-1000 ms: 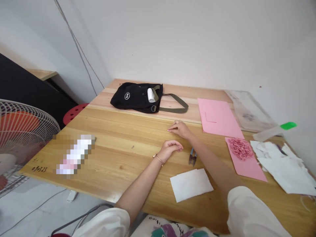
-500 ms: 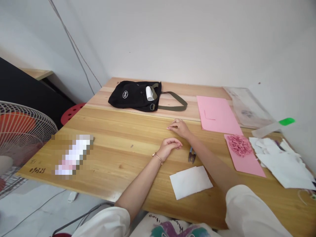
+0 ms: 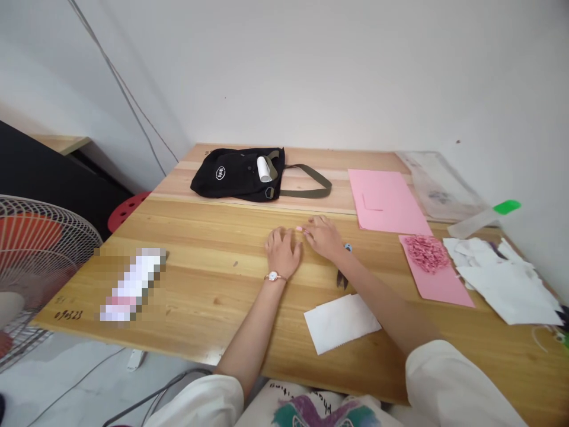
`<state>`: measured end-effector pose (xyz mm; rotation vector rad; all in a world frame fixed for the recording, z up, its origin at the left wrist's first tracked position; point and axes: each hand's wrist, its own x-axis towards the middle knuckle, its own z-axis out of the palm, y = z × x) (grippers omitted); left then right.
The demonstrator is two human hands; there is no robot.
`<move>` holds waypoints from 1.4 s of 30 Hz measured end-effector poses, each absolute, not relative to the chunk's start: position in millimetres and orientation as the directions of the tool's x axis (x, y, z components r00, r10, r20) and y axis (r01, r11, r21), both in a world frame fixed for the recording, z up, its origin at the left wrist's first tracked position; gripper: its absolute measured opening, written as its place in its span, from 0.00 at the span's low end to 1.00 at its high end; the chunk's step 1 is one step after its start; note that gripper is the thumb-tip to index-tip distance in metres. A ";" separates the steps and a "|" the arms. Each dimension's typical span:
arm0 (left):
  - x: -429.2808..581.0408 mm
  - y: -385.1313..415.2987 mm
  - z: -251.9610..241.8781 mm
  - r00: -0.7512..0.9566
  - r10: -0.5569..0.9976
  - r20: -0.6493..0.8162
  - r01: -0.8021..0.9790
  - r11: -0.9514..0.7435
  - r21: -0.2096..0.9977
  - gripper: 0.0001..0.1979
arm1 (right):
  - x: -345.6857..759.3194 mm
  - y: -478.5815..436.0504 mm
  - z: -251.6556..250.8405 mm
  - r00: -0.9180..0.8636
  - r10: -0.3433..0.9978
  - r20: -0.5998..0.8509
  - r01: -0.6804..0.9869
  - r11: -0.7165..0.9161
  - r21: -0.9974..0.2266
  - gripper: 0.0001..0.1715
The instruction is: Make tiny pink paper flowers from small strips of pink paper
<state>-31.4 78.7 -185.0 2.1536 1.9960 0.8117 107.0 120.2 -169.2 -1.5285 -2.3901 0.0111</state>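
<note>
My left hand (image 3: 283, 254) rests palm down on the wooden table (image 3: 200, 261), fingers spread and nothing seen in them. A watch (image 3: 272, 276) circles that wrist. Just to its right, my right hand (image 3: 323, 237) pinches a small pink piece of paper (image 3: 299, 228) near the fingertips. Under my right forearm lie scissors (image 3: 342, 280), partly covered, with a bit of blue handle showing. Nearer to me is a folded white sheet (image 3: 340, 325), its right end close under the forearm.
A black bag (image 3: 237, 175) with a white roll (image 3: 263, 169) on it lies at the back. On the right are pink sheets (image 3: 393, 204), a heap of pink shreds (image 3: 427, 254), white papers (image 3: 511, 293) and a green-capped clear tube (image 3: 478, 220). A fan (image 3: 44, 261) stands left.
My left hand has turned palm down and moved left and up, flattening on the table. My right hand has lowered slightly, and the pink piece shows more clearly at its fingertips.
</note>
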 end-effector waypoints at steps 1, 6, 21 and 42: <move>-29.7 78.5 -186.0 0.014 0.954 0.299 0.910 -0.136 0.392 0.21 | 106.1 118.9 -168.7 -0.398 0.885 0.241 0.887 0.439 -0.146 0.16; -26.5 78.6 -188.3 0.036 0.967 0.253 0.934 -0.122 0.336 0.22 | 104.8 114.7 -168.0 -0.447 0.867 0.219 0.877 0.474 -0.085 0.18; -26.3 79.8 -186.5 0.044 0.973 0.228 0.948 -0.113 0.297 0.20 | 95.9 105.2 -168.0 -0.373 0.903 0.214 0.911 0.400 -0.101 0.21; -29.0 80.5 -185.8 0.037 0.975 0.219 0.930 -0.114 0.351 0.19 | 83.5 112.1 -173.5 -0.176 0.949 0.262 0.916 0.256 -0.310 0.14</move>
